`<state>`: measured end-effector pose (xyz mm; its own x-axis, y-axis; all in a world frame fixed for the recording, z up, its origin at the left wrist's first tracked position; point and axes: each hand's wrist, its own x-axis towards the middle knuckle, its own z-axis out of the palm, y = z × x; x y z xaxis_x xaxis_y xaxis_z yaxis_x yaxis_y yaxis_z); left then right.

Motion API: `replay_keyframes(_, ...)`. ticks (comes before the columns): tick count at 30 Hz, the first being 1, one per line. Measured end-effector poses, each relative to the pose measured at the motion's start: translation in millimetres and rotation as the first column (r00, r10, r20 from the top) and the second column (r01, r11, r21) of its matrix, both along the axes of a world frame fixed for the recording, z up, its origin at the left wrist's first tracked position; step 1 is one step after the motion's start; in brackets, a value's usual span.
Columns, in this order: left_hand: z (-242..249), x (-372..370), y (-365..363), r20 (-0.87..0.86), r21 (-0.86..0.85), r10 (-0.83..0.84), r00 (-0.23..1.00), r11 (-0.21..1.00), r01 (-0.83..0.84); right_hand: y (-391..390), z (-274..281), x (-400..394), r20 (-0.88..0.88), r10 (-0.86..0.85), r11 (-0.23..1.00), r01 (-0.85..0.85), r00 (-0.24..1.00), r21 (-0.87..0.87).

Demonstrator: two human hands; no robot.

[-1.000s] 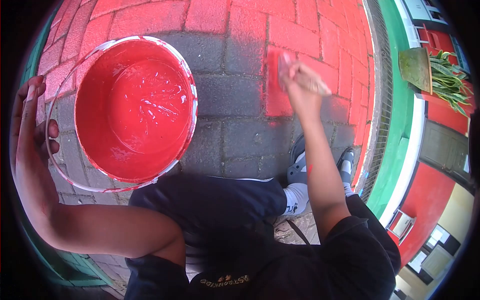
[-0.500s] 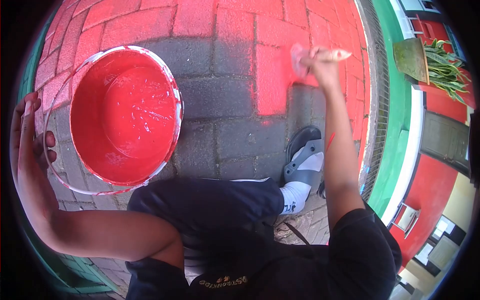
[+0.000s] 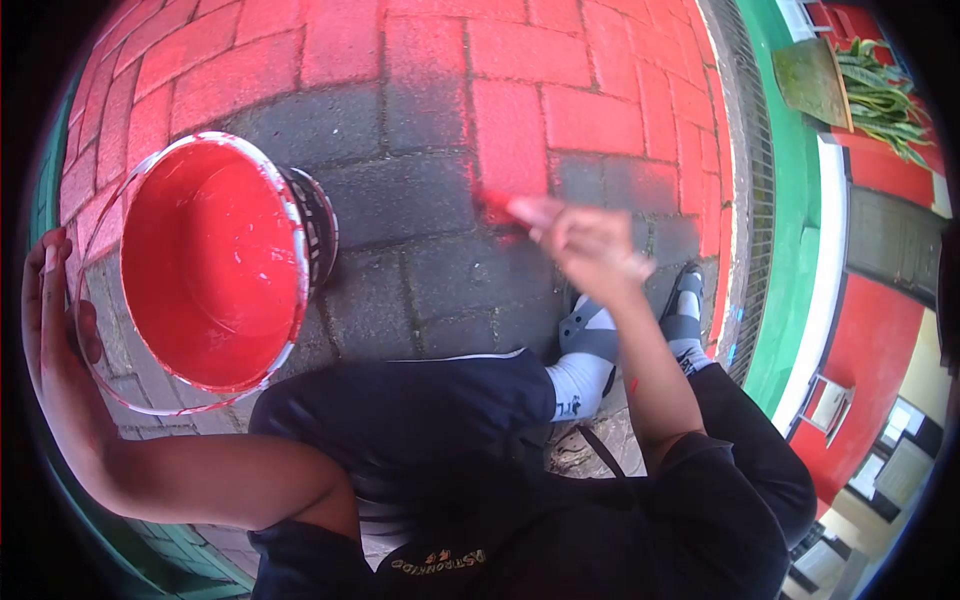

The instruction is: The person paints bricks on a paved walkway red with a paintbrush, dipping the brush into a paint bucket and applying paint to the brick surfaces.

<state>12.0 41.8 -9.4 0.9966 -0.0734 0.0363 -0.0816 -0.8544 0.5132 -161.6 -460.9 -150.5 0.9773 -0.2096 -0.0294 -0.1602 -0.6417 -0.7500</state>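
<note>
A bucket [image 3: 300, 300] of red paint, white-rimmed and tilted, stands on the paving at the left. Its thin wire handle [image 3: 110, 395] runs past the fingers of my left hand [image 3: 62, 310], which are partly curled round it. My right hand [image 3: 590, 245] is closed on a paintbrush [image 3: 535, 210], blurred by motion. The red bristles are at the lower end of a freshly painted brick [image 3: 510, 135], beside grey bricks. Red paint marks my right forearm.
Grey unpainted bricks [image 3: 400, 195] lie between the bucket and the red-painted paving [image 3: 430, 45]. My sandalled feet [image 3: 590, 335] rest close below the brush. A drain grate [image 3: 752, 150], a green strip and a potted plant [image 3: 880, 95] line the right side.
My right hand has brought the brush left and down, towards me, along the brick edge. The bucket now leans more, so its side shows. The view has shifted slightly.
</note>
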Motion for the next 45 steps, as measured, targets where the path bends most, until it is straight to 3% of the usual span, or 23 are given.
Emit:
replay_keyframes(1, -0.9, 0.1, 3.1, -0.026, 0.008, -0.001, 1.0, 1.0, 0.001, -3.3, 12.1, -1.6, -0.048, -0.182, 0.978, 0.186, 0.982, 0.094)
replay_keyframes(2, -1.0, 2.2, 7.4, 0.044, 0.127, -0.109, 0.993, 0.987, 0.103, -10.2, 23.4, 6.2, -0.054, -0.354, 0.867, 0.35, 0.934, 0.355)
replay_keyframes(4, 0.9, 3.3, 12.8, 0.109, 0.248, -0.233, 0.966, 0.948, 0.2, -60.6, -1.4, 4.6, -0.114, -0.451, 0.706, 0.432, 0.885, 0.56)
replay_keyframes(5, 2.4, 1.9, 13.9, 0.042, 0.147, -0.073, 0.996, 0.987, 0.067, -80.9, -13.5, -1.8, -0.107, -0.458, 0.706, 0.434, 0.882, 0.56)
replay_keyframes(7, 7.6, -1.5, 4.1, -0.04, 0.048, 0.081, 0.996, 0.996, -0.079, -113.1, -25.1, -14.7, -0.196, -0.611, 0.649, 0.627, 0.767, 0.431)
replay_keyframes(8, 14.1, -4.3, -10.1, -0.061, -0.027, 0.174, 0.983, 0.984, -0.176, -125.3, -19.7, -18.7, -0.191, -0.61, 0.652, 0.623, 0.77, 0.432)
replay_keyframes(10, 18.9, -4.7, -20.9, -0.084, -0.097, 0.267, 0.96, 0.957, -0.275, -139.6, -11.5, -22.7, 0.01, -0.65, 0.733, 0.623, 0.76, 0.272)
replay_keyframes(13, 12.1, -5.3, -26.8, -0.03, -0.18, 0.199, 0.98, 0.963, -0.201, -137.2, -10.1, -23.4, 0.179, -0.588, 0.805, 0.55, 0.789, 0.222)
replay_keyframes(14, 12.3, -6.8, -32.8, 0.012, -0.189, 0.144, 0.99, 0.972, -0.139, -125.4, -32.3, -21.3, 0.501, -0.246, 0.875, 0.413, 0.83, -0.254)
replay_keyframes(16, 20.8, -8.8, -55.2, 0.034, -0.308, 0.177, 0.984, 0.938, -0.158, -85.3, -23.3, -22.4, 0.15, -0.38, 0.85, 0.408, 0.913, -0.332)
replay_keyframes(17, 23.4, -4.9, -60.1, 0.046, -0.312, 0.174, 0.984, 0.938, -0.151, -70.1, -18.7, -22.6, 0.098, -0.321, 0.877, 0.334, 0.942, -0.345)
replay_keyframes(20, 26.5, -4.2, -68.5, -0.1, -0.4, 0.165, 0.981, 0.896, -0.192, -55.1, -8.9, -27.9, 0.128, -0.293, 0.94, 0.309, 0.948, -0.142)
replay_keyframes(22, 23.6, -8.3, -72.1, -0.079, -0.391, 0.165, 0.983, 0.902, -0.183, -60.6, -5.1, -37.8, 0.276, -0.418, 0.908, 0.408, 0.865, 0.096)
replay_keyframes(26, 24.3, -18.7, -80.5, -0.09, -0.448, 0.165, 0.982, 0.874, -0.188, -42.4, 38.3, -37.2, 0.21, -0.537, 0.841, 0.538, 0.817, 0.054)
replay_keyframes(28, 24.6, -22.3, -75.0, -0.113, -0.4, 0.139, 0.984, 0.9, -0.174, -4.8, 85.1, -15.1, 0.238, -0.629, 0.749, 0.494, 0.74, 0.442)
replay_keyframes(32, 17.1, -26.3, -63.3, -0.067, -0.4, 0.105, 0.992, 0.908, -0.123, 89.9, 145.7, 48.0, 0.44, -0.351, 0.76, -0.024, 0.826, 0.65)
replay_keyframes(35, 15.4, -26.7, -57.2, -0.138, -0.491, 0.095, 0.986, 0.858, -0.151, 154.6, 157.3, 90.5, 0.472, -0.083, 0.821, -0.208, 0.878, 0.531)
replay_keyframes(37, 19.8, -27.9, -53.3, -0.153, -0.494, 0.118, 0.981, 0.851, -0.179, 190.5, 151.2, 120.6, 0.422, 0.279, 0.857, -0.422, 0.863, 0.296)
replay_keyframes(38, 20.5, -28.3, -51.8, -0.172, -0.493, 0.114, 0.978, 0.85, -0.186, 206.6, 145.0, 131.9, 0.42, 0.298, 0.848, -0.44, 0.857, 0.296)
replay_keyframes(40, 16.4, -27.8, -49.6, -0.124, -0.52, 0.136, 0.983, 0.834, -0.182, 232.4, 130.1, 149.1, 0.368, 0.482, 0.869, -0.487, 0.795, -0.087)
replay_keyframes(41, 14.1, -27.3, -48.1, -0.074, -0.541, 0.133, 0.988, 0.827, -0.152, 240.9, 127.0, 154.4, 0.364, 0.492, 0.863, -0.499, 0.791, -0.081)
replay_keyframes(43, 14.3, -26.7, -46.3, -0.078, -0.54, 0.133, 0.988, 0.828, -0.154, 251.4, 125.6, 161.1, -0.026, 0.454, 0.89, -0.455, 0.89, -0.04)
replay_keyframes(45, 16.5, -24.5, -46.5, -0.112, -0.547, 0.145, 0.983, 0.817, -0.182, 249.7, 110.3, 164.9, -0.028, 0.462, 0.887, -0.462, 0.887, -0.019)
